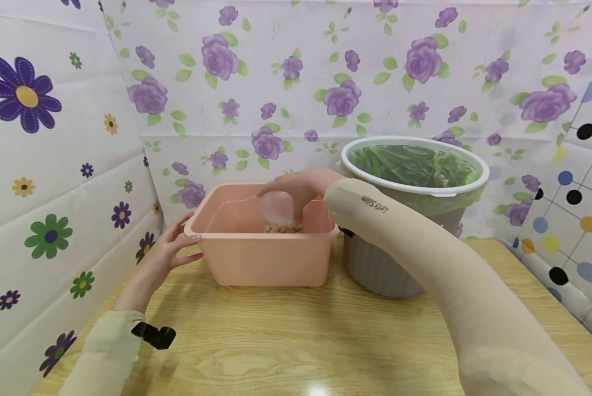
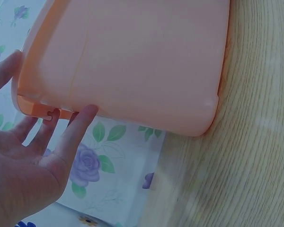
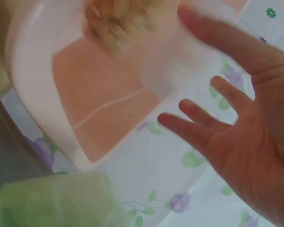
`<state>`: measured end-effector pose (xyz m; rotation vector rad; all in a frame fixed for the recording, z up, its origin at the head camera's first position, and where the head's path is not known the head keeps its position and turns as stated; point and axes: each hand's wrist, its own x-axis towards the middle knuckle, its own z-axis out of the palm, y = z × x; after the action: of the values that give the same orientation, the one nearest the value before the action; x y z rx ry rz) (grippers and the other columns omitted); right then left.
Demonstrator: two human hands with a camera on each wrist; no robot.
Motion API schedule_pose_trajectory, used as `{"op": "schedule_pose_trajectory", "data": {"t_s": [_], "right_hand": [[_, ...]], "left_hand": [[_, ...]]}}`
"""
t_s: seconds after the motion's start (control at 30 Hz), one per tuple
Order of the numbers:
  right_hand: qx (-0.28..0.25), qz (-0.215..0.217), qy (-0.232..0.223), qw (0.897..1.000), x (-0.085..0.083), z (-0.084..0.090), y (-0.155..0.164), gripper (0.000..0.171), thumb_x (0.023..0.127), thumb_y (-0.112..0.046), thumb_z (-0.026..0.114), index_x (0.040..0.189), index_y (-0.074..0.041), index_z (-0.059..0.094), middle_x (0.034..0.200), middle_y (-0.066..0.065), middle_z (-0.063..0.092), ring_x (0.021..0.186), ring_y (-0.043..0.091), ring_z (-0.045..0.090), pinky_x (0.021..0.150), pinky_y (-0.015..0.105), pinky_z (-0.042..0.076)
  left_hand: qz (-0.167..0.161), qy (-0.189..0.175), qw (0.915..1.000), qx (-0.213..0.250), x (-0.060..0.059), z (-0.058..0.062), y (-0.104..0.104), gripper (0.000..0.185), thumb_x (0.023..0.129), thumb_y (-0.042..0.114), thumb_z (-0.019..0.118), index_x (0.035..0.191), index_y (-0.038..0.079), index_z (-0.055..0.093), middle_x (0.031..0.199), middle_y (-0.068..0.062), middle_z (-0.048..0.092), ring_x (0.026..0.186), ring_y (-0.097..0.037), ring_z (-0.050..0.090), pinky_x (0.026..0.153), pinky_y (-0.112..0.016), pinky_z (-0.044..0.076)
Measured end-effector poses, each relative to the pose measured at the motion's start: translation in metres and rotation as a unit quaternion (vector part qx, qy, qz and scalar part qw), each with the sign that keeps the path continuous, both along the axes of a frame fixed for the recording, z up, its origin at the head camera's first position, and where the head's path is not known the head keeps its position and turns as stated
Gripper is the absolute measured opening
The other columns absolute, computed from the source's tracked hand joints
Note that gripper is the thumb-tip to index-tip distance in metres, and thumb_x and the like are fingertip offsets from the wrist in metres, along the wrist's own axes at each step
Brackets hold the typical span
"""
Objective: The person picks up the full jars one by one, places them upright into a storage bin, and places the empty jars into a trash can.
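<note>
A pink plastic basin (image 1: 266,258) stands on the wooden table. At its left end my left hand (image 1: 167,250) holds the rim; in the left wrist view fingers (image 2: 80,125) lie against the basin's outside and handle edge. My right hand (image 1: 303,187) reaches into the basin from the right and holds a translucent, cup-like container (image 1: 277,207), its mouth tilted. Below it, on the basin's floor, lie light brown lumps (image 1: 283,228), perhaps nuts; the right wrist view blurs these lumps (image 3: 120,21). The cup is faint there, between thumb and fingers.
A grey bin (image 1: 385,264) with a white rim and green liner bag (image 1: 415,165) stands right of the basin, partly behind my right forearm. Flower-patterned sheets (image 1: 286,99) hang behind and at the left. Bare table (image 1: 276,335) lies in front.
</note>
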<state>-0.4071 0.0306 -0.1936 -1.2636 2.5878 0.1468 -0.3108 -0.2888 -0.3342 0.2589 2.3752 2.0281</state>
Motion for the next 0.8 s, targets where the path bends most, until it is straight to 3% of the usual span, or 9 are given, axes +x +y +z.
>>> {"op": "schedule_pose_trajectory", "data": {"t_s": [0.1, 0.23, 0.5, 0.8], "right_hand": [[-0.011, 0.0, 0.002, 1.0, 0.002, 0.003, 0.001, 0.113, 0.071, -0.009, 0.084, 0.156, -0.045, 0.018, 0.166, -0.006, 0.019, 0.155, 0.018, 0.015, 0.122, 0.044, 0.027], [-0.009, -0.003, 0.017, 1.0, 0.004, 0.006, 0.002, 0.114, 0.072, -0.013, 0.085, 0.156, -0.047, 0.016, 0.168, -0.005, 0.011, 0.156, 0.02, 0.01, 0.122, 0.046, 0.026], [-0.004, -0.014, 0.017, 1.0, 0.007, 0.007, 0.002, 0.111, 0.076, -0.015, 0.083, 0.153, -0.053, 0.013, 0.168, -0.01, 0.006, 0.156, 0.02, 0.008, 0.118, 0.047, 0.033], [-0.03, -0.021, -0.007, 0.999, 0.011, 0.015, 0.005, 0.11, 0.076, -0.011, 0.082, 0.155, -0.048, 0.016, 0.168, -0.01, 0.009, 0.156, 0.02, 0.009, 0.122, 0.047, 0.028]], "left_hand": [[-0.001, 0.001, 1.0, 0.0, 0.0, 0.0, 0.0, 0.075, 0.1, 0.025, 0.056, 0.16, 0.027, 0.011, 0.156, -0.011, 0.021, 0.11, 0.0, 0.054, 0.091, -0.033, 0.058], [-0.002, 0.002, 1.0, -0.003, 0.001, 0.001, 0.001, 0.075, 0.101, 0.025, 0.056, 0.16, 0.027, 0.011, 0.159, -0.014, 0.016, 0.109, 0.001, 0.054, 0.09, -0.032, 0.058], [-0.004, 0.001, 1.0, -0.008, 0.002, -0.001, 0.002, 0.076, 0.101, 0.026, 0.056, 0.161, 0.028, 0.009, 0.162, -0.016, 0.012, 0.112, 0.001, 0.051, 0.091, -0.032, 0.058], [-0.004, 0.004, 1.0, -0.008, 0.001, 0.0, 0.001, 0.075, 0.101, 0.026, 0.055, 0.16, 0.028, 0.01, 0.161, -0.015, 0.015, 0.11, 0.002, 0.053, 0.09, -0.031, 0.058]]}}
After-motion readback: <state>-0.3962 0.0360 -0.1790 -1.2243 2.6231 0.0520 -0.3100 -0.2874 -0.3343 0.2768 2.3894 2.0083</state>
